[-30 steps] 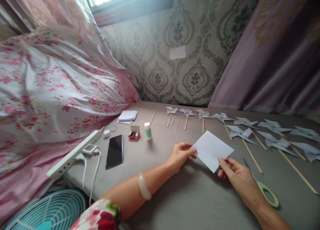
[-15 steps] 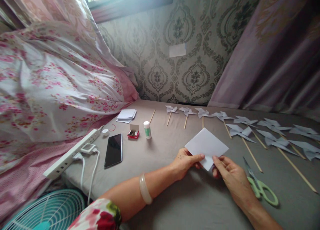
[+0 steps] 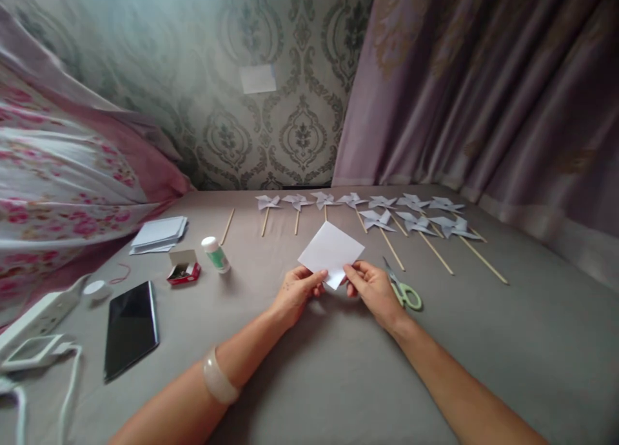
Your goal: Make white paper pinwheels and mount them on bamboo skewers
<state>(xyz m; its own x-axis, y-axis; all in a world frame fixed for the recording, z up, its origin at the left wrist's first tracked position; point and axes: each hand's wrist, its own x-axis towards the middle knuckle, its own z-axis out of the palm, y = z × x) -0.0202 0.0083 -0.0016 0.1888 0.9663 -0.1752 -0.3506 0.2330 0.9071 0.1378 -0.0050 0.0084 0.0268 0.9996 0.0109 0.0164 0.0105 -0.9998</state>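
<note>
A white square sheet of paper (image 3: 331, 250) is held up with one corner pointing toward me. My left hand (image 3: 298, 291) pinches its lower left edge, thumb on top and fingers curled beneath. On the lower right edge, my right hand (image 3: 372, 289) grips the same sheet between thumb and fingers. Scissors with green handles (image 3: 410, 296) lie just beyond my right hand, partly hidden by it. Behind the sheet, several white paper pinwheels (image 3: 378, 220) on wooden sticks lie in rows.
To the left are a stack of white paper (image 3: 158, 234), a glue bottle (image 3: 215, 255), a small red box (image 3: 184, 269) with its lid up, a phone (image 3: 131, 330) and a power strip (image 3: 46, 313). A loose wooden stick (image 3: 228, 226) lies behind the bottle.
My view has turned to the right, so everything appears shifted left and the fan has left the picture. Both hands still hold the paper in much the same way.
</note>
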